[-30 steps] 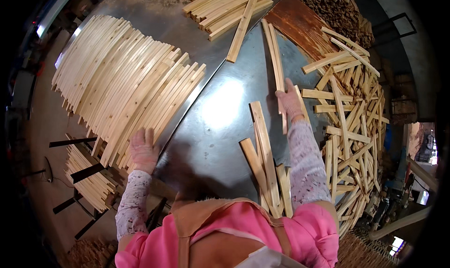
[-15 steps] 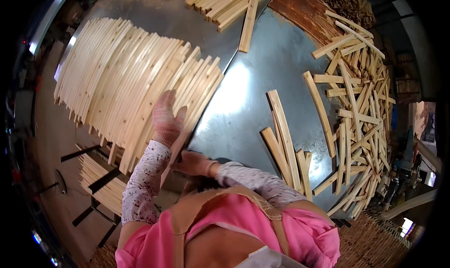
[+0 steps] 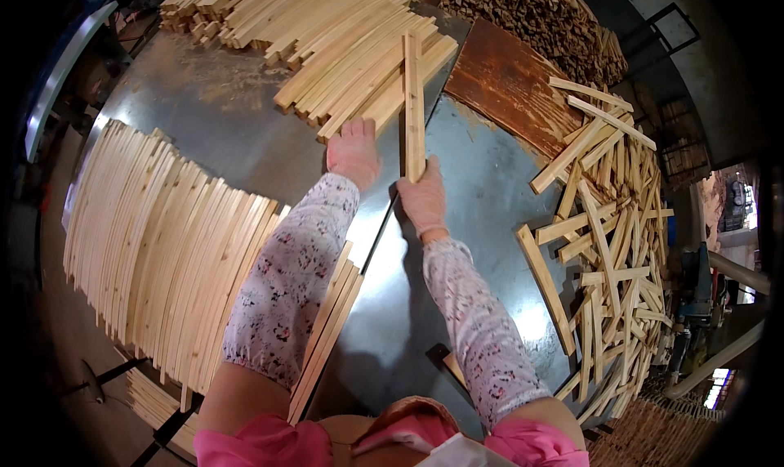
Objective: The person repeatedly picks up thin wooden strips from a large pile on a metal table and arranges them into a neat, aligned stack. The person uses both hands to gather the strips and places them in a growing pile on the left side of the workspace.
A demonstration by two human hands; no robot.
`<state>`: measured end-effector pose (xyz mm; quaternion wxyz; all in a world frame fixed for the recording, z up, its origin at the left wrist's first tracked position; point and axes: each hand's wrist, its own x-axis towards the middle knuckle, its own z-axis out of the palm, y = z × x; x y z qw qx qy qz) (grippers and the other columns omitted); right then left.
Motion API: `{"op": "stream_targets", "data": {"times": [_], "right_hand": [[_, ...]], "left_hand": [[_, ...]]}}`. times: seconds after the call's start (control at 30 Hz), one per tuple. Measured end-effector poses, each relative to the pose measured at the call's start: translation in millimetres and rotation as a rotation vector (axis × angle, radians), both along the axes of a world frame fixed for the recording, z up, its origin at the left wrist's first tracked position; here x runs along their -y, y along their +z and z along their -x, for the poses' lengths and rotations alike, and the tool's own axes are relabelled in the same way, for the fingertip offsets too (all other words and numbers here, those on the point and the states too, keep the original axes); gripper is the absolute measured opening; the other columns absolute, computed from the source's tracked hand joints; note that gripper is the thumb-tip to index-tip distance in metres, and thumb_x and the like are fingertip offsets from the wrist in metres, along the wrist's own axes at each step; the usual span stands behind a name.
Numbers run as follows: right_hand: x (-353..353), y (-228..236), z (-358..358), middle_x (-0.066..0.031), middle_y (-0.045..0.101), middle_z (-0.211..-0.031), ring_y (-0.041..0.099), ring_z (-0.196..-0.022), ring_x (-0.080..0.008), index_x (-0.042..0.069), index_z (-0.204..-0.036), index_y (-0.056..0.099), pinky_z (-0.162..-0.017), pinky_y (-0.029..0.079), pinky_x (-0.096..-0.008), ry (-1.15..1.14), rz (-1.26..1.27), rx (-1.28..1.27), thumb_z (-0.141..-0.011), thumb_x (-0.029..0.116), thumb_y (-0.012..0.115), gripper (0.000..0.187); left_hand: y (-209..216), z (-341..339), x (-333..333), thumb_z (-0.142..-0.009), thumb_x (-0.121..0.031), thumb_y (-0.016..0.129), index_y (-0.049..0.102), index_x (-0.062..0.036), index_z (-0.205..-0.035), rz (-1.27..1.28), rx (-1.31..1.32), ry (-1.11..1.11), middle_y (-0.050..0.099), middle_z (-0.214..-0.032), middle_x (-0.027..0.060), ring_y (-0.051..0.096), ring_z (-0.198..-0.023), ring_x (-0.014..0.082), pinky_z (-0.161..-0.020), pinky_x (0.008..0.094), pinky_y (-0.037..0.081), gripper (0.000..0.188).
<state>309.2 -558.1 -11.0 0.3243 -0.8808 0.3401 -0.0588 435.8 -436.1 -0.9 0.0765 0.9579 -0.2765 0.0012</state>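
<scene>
My right hand (image 3: pixel 423 196) is closed around the near end of a wooden strip (image 3: pixel 414 99). That strip points away from me and lies across the edge of the far stack of wooden strips (image 3: pixel 359 67). Just to the left, my left hand (image 3: pixel 353 152) reaches forward with its fingertips at the near ends of the far stack's strips. Its fingers look extended and are partly foreshortened. Beside and beneath my left forearm, a wide row of wooden strips (image 3: pixel 180 254) lies side by side. Both forearms wear flowered sleeves.
The grey metal table (image 3: pixel 482 173) has a seam running between my hands. A jumbled pile of wooden strips (image 3: pixel 629 230) covers its right side. A reddish-brown board (image 3: pixel 514 83) lies at the far right, before a dark wood stack (image 3: pixel 531 17). More strips (image 3: pixel 155 406) sit lower left.
Both hands have moved forward, the left from the near row to the far stack. My right hand has come up from near my body and taken hold of the wooden strip. The view has shifted forward.
</scene>
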Motion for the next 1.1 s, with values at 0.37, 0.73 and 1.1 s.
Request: {"op": "stream_targets", "data": {"times": [0.37,0.73,1.1], "right_hand": [[27.1,17.0,169.3,-0.005,0.061,-0.087,0.06,-0.068,-0.0128,0.001,-0.13,0.062,-0.062,0.051,-0.0311,0.015,-0.788,0.163,-0.091,0.019,0.063,0.042],[23.0,18.2,199.6,-0.0052,0.065,-0.098,0.064,-0.076,-0.0143,-0.002,-0.161,0.046,-0.063,0.055,-0.0278,-0.069,-1.027,0.304,-0.085,0.016,0.061,0.08],[26.7,5.2,202.2,-0.0047,0.065,-0.097,0.063,-0.077,-0.0133,-0.002,-0.16,0.046,-0.063,0.057,-0.0293,-0.035,-1.044,0.301,-0.087,0.015,0.062,0.076]], "left_hand": [[18.2,-34.3,65.0,-0.091,-0.045,0.077,0.055,-0.0075,-0.149,-0.146,-0.258,0.308,0.063,-0.144,0.0147,0.063,-0.134,0.0321,-0.108,0.0446,0.055,0.072],[34.2,-29.7,81.9,-0.081,-0.06,0.081,0.056,-0.0108,-0.152,-0.145,-0.301,0.34,0.06,-0.149,0.0169,0.06,-0.138,0.0348,-0.11,0.0559,0.052,0.09],[37.7,-40.1,85.6,-0.075,-0.056,0.088,0.05,-0.0053,-0.154,-0.161,-0.43,0.392,0.057,-0.153,0.0159,0.061,-0.137,0.0372,-0.111,0.0469,0.054,0.101]]}}
